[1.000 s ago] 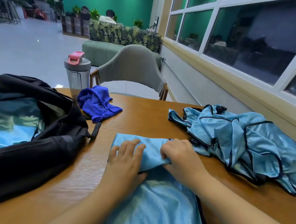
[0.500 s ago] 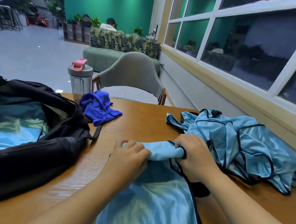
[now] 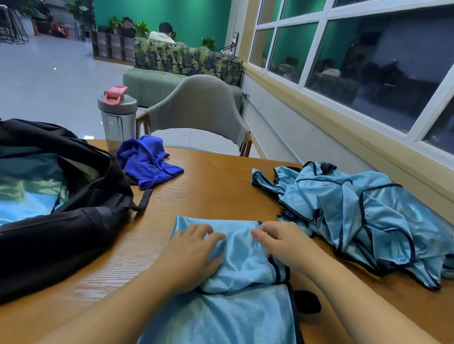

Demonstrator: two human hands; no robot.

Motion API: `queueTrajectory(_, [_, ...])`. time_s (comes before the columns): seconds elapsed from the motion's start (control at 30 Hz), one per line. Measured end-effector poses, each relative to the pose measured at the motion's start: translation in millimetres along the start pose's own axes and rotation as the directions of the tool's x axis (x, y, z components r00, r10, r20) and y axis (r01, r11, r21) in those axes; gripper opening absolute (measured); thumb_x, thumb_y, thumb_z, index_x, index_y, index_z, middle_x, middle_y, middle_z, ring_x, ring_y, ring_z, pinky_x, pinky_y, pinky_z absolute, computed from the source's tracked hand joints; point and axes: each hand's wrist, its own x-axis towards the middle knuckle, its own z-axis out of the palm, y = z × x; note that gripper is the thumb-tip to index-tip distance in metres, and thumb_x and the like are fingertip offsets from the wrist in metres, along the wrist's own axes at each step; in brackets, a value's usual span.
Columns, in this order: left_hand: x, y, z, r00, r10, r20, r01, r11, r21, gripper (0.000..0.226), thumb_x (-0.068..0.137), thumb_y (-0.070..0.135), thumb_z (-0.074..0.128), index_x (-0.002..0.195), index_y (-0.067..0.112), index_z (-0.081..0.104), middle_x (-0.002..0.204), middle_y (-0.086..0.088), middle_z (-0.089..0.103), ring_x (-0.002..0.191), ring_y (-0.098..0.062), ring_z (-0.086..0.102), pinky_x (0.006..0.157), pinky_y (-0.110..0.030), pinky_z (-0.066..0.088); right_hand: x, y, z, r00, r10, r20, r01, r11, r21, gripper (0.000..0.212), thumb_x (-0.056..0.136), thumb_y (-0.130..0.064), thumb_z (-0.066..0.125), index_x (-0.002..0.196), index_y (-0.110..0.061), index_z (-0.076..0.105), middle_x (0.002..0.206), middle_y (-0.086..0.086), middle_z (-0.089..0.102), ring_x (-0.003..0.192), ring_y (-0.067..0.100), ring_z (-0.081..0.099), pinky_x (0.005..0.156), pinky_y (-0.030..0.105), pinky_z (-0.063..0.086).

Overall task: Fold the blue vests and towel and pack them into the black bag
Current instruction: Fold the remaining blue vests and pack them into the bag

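Left hand (image 3: 194,254) presses flat, fingers straight, on the vest (image 3: 240,256). Right hand (image 3: 282,245) pinches its fold. Best squared before creasing.

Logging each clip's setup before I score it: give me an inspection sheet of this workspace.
Surface: wooden table, bare in the middle.
Job's things: vest part folded under both hands; pile of vests unfolded at right; towel crumpled; black bag open, light blue fabric inside.
Clutter: bottle.
Grippers: left hand flat on vest; right hand, fingers curled on the fold.
Cables: nothing seen.
Surroundings: chair, window, sofa.
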Motion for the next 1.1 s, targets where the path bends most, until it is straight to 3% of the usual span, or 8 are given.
queueTrajectory(0.1, [-0.9,-1.3,9.1,0.987,0.043,0.152,-0.036,0.998,-0.051,0.059,0.085,0.062,0.005,0.144,0.055,0.0,0.159,0.012,-0.006,0.146,-0.012,-0.008,0.117,-0.045,-0.001,17.8,3.6,10.3,0.985,-0.114,-0.126,0.081,0.967,-0.243,0.015,0.096,-0.033,0.052,0.086,-0.023,0.057,0.098,-0.006,0.057,0.095,0.009,0.047,0.084,0.028,0.041])
queueTrajectory(0.23, [-4.8,-6.6,7.9,0.972,0.072,0.222,-0.06,0.996,-0.06,0.059,0.071,0.077,-0.006,0.129,0.067,-0.007,0.159,0.015,-0.006,0.146,-0.013,-0.012,0.117,-0.047,-0.008,31.4,6.7,16.8,1.0,-0.004,0.029,0.009,0.986,-0.165,0.036,0.095,-0.037,0.055,0.127,-0.025,0.046,0.13,-0.005,0.051,0.12,0.015,0.048,0.096,0.03,0.042])
queueTrajectory(0.33, [-7.9,-9.3,6.6,0.973,0.086,0.214,-0.077,0.996,-0.05,0.075,0.053,0.087,-0.021,0.125,0.071,-0.01,0.158,0.017,-0.008,0.146,-0.014,-0.015,0.116,-0.047,-0.01,36.5,11.6,8.8,0.984,0.118,0.137,-0.104,0.99,-0.1,0.039,0.09,-0.047,0.059,0.123,-0.029,0.051,0.121,-0.007,0.057,0.105,0.013,0.056,0.088,0.031,0.048])
queueTrajectory(0.5, [-7.3,-9.2,4.8,0.974,0.095,0.204,-0.083,0.994,-0.068,0.07,0.055,0.081,-0.019,0.124,0.071,-0.01,0.157,0.019,-0.012,0.144,-0.013,-0.018,0.117,-0.046,-0.01,34.7,18.1,-3.9,0.975,0.147,0.166,-0.163,0.983,0.088,0.034,0.08,-0.047,0.072,0.066,-0.022,0.055,0.069,-0.005,0.053,0.062,0.009,0.051,0.057,0.024,0.036])
queueTrajectory(0.63, [-7.7,-10.5,6.1,0.977,0.096,0.191,-0.083,0.994,-0.072,0.064,0.057,0.081,-0.018,0.12,0.074,-0.011,0.157,0.019,-0.011,0.145,-0.012,-0.017,0.117,-0.046,-0.009,37.8,15.0,-2.1,0.967,0.184,0.175,-0.224,0.942,0.249,0.033,0.079,-0.039,0.073,0.094,-0.011,0.065,0.098,0.008,0.067,0.09,0.021,0.066,0.083,0.04,0.052])
queueTrajectory(0.8, [-8.4,-11.0,6.5,0.977,0.086,0.196,-0.074,0.995,-0.067,0.054,0.062,0.085,-0.013,0.115,0.076,-0.013,0.157,0.02,-0.01,0.145,-0.011,-0.017,0.117,-0.045,-0.008,40.0,10.5,-5.4,0.893,0.23,0.387,-0.395,0.814,0.426,0.05,0.079,-0.033,0.076,0.12,-0.015,0.053,0.12,0.006,0.062,0.104,0.022,0.063,0.091,0.037,0.051])
queueTrajectory(0.9, [-8.7,-10.6,4.8,0.976,0.09,0.198,-0.077,0.994,-0.073,0.058,0.061,0.083,-0.013,0.118,0.075,-0.011,0.157,0.02,-0.011,0.144,-0.011,-0.018,0.117,-0.044,-0.011,39.2,17.9,-10.9,0.849,0.186,0.495,-0.434,0.779,0.453,0.04,0.083,-0.031,0.074,0.116,-0.011,0.066,0.114,0.006,0.07,0.106,0.024,0.066,0.1,0.043,0.048])
queueTrajectory(1.1, [-9.8,-12.7,5.0,0.977,0.101,0.19,-0.085,0.992,-0.092,0.062,0.056,0.083,-0.018,0.118,0.076,-0.011,0.156,0.021,-0.011,0.144,-0.01,-0.019,0.117,-0.043,-0.011,36.7,15.4,-20.5,0.919,0.224,0.325,-0.312,0.916,0.251,0.035,0.075,-0.04,0.078,0.098,-0.013,0.072,0.098,0.001,0.074,0.094,0.018,0.069,0.09,0.034,0.053])
